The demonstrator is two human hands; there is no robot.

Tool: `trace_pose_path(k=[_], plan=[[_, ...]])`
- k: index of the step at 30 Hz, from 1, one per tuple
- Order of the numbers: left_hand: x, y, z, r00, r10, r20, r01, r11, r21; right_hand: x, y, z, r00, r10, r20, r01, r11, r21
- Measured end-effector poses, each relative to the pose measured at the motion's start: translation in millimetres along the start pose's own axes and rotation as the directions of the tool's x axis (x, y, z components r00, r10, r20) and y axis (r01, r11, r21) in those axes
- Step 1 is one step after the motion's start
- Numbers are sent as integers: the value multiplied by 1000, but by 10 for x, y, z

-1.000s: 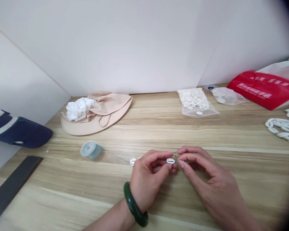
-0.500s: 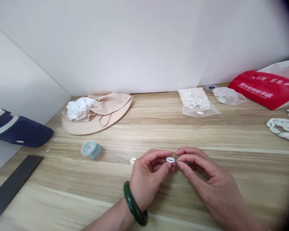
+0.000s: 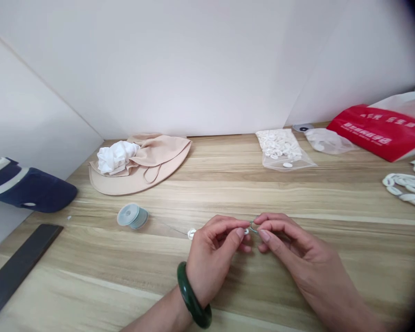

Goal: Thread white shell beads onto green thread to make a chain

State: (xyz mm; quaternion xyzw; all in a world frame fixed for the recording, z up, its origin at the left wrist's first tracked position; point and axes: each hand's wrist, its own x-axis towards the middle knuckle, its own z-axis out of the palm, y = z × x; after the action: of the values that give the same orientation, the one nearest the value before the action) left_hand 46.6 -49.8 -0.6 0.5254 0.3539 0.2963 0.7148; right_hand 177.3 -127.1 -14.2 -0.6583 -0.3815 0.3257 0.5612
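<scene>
Between the thumb and fingers of my left hand (image 3: pixel 216 258) is a white cowrie shell (image 3: pixel 246 232), mostly covered by the fingertips. My right hand (image 3: pixel 297 258) pinches a thin green cord (image 3: pixel 253 226), which makes a small loop between the two hands. Behind my left hand another white shell (image 3: pixel 191 234) sits on the cord where it runs left across the table. That line leads to a spool of pale blue-green cord (image 3: pixel 133 216). A dark green bangle (image 3: pixel 192 295) circles my left wrist.
At the back right lie a clear bag of shells (image 3: pixel 280 145), a smaller plastic bag (image 3: pixel 328 140) and a red bag (image 3: pixel 373 131). A shell string (image 3: pixel 406 186) rests at far right. Leftward are a beige sun hat (image 3: pixel 166 152), a navy bottle sleeve (image 3: pixel 44 189) and a dark bar (image 3: pixel 20 267).
The shell in my left fingers has turned and is now more covered. My right hand has drawn slightly to the right, and the cord loop shows more clearly between the hands.
</scene>
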Motion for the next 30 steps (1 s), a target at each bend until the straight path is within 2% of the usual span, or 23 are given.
trace_pose_path(k=[8, 12, 17, 22, 26, 30], plan=[[-15, 23, -17, 1000, -26, 13, 25, 995, 92, -17, -64, 30, 999, 2, 48, -2, 1000, -8], [-10, 6, -18, 999, -34, 4, 33, 993, 114, -38, -5, 16, 992, 12, 128, 7, 989, -146], [3, -2, -22, 1000, -20, -24, 22, 994, 104, -54, 86, -24, 997, -30, 75, 53, 945, -324], [-11, -23, -28, 999, -44, 23, 40, 991, 128, -75, 41, -29, 995, 11, 97, 20, 948, -318], [-19, -43, -35, 998, -52, 27, 47, 988, 147, -76, -30, -5, 998, 44, 47, -28, 954, -298], [-21, -49, -41, 998, -46, 30, 41, 987, 156, -76, -45, 20, 1000, -3, 29, 12, 950, -313]])
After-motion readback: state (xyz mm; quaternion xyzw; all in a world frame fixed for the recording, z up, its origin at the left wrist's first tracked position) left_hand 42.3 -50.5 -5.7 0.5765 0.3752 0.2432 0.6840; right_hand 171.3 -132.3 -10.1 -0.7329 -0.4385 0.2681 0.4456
